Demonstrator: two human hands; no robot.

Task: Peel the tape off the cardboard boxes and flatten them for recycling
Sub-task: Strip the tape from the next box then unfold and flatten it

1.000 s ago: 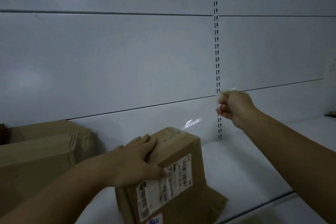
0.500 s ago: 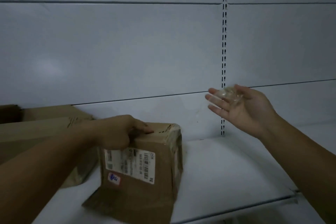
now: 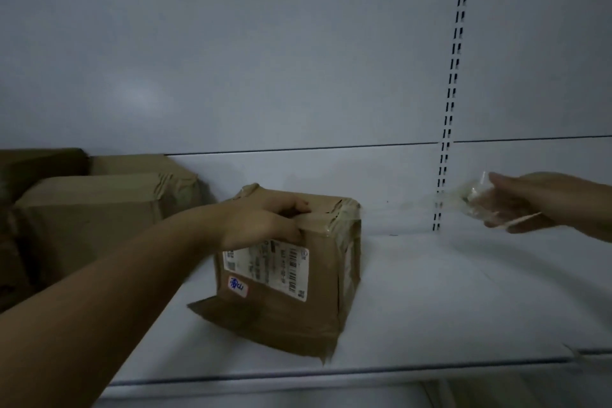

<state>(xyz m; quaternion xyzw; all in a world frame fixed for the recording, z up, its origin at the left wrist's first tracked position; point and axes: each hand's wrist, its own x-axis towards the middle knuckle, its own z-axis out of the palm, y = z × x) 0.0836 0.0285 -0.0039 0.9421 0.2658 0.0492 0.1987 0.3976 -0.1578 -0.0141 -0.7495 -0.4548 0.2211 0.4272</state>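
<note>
A small brown cardboard box [image 3: 298, 311] stands on the white shelf [image 3: 447, 291], with a white shipping label [image 3: 275, 270] on its near face and a loose flap at its base. Wrinkled tape still runs along its right edges. My left hand [image 3: 261, 222] grips the box's top near edge, fingers curled over the top and thumb on the front face. My right hand [image 3: 536, 200] is out to the right above the shelf, away from the box. It holds a crumpled piece of clear tape [image 3: 480, 204] between its fingers and thumb.
Larger cardboard boxes [image 3: 92, 209] are stacked at the left end of the shelf, close beside the small box. A slotted metal upright [image 3: 452, 93] runs down the white back panel. The shelf's front edge [image 3: 331, 371] lies just below the box.
The tape strip came off the box and now sits crumpled in my right hand, which moved right and lower. My left hand turned the box so its label faces me.
</note>
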